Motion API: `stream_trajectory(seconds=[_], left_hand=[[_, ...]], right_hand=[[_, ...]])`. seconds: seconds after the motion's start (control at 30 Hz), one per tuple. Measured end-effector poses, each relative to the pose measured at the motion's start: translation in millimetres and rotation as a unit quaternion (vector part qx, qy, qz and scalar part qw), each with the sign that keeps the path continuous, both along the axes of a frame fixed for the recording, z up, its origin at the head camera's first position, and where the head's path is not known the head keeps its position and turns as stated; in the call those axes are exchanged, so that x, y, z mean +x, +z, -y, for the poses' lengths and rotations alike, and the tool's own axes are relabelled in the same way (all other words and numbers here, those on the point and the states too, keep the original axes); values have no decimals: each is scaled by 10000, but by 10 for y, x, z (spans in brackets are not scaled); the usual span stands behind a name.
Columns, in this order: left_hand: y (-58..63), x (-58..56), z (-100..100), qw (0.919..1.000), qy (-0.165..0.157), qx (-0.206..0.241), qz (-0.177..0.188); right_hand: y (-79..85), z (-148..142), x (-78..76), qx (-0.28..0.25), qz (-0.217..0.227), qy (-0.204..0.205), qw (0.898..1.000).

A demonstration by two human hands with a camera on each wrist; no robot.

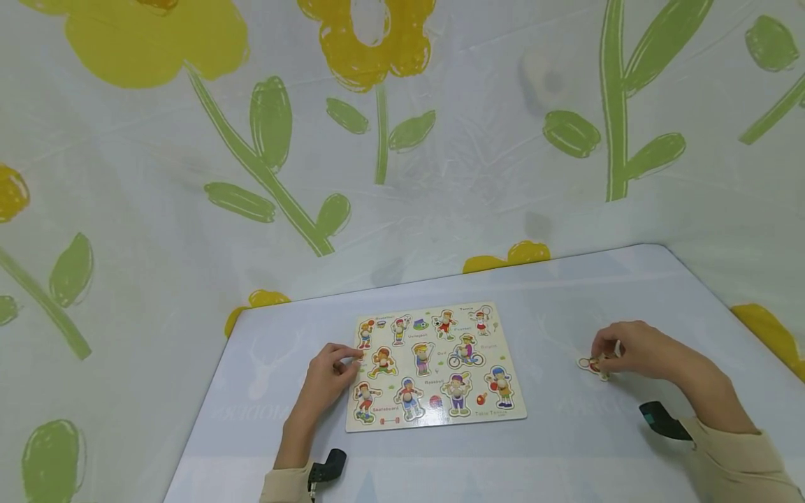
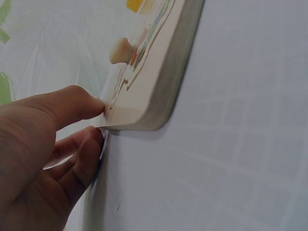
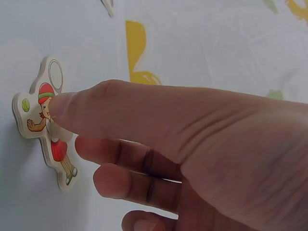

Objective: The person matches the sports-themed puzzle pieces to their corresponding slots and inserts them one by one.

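A light wooden puzzle board (image 1: 434, 433) printed with cartoon athletes lies flat on the table. My left hand (image 1: 328, 377) is at the board's left edge, pinching it between thumb and fingertips; the left wrist view shows the fingertips right at the board's edge (image 2: 159, 103). Off to the right, my right hand (image 1: 648, 353) pinches a tennis-player puzzle piece (image 3: 58, 149) between thumb and fingers. This piece shows a red skirt, a racket and a green ball, and its middle is hidden behind the thumb. Several knobbed pieces, such as the cyclist (image 1: 467, 353), sit in the board.
The pale table (image 1: 440, 468) has a rounded far corner at the right. Behind it hangs a white curtain (image 1: 472, 175) with yellow flowers and green leaves. Black wrist cameras sit at both sleeves, the right one (image 1: 665, 420) close over the table.
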State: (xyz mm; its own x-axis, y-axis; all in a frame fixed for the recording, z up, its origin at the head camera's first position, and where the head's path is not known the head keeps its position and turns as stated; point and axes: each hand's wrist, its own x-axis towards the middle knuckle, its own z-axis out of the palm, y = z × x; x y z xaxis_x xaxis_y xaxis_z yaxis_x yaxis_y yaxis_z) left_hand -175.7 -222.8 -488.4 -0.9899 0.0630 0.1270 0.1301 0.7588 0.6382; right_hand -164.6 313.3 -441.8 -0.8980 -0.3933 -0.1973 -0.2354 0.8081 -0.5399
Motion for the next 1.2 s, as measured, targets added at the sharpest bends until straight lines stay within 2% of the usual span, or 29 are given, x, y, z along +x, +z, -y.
stream_trajectory(seconds=[0.3, 0.53, 0.8, 1.2], left_hand=[[-8, -2, 3, 10000, -10, 27, 16], [-8, -1, 1, 10000, -12, 50, 52], [-13, 0, 9, 10000, -6, 37, 43], [-1, 3, 1, 10000, -6, 25, 50]], right_hand=[[-21, -13, -28, 156, 420, -66, 9990], [-39, -33, -45, 260, 374, -59, 9989], [-39, -9, -40, 191, 279, -231, 9992], [-103, -5, -41, -147, 302, 37, 9994]])
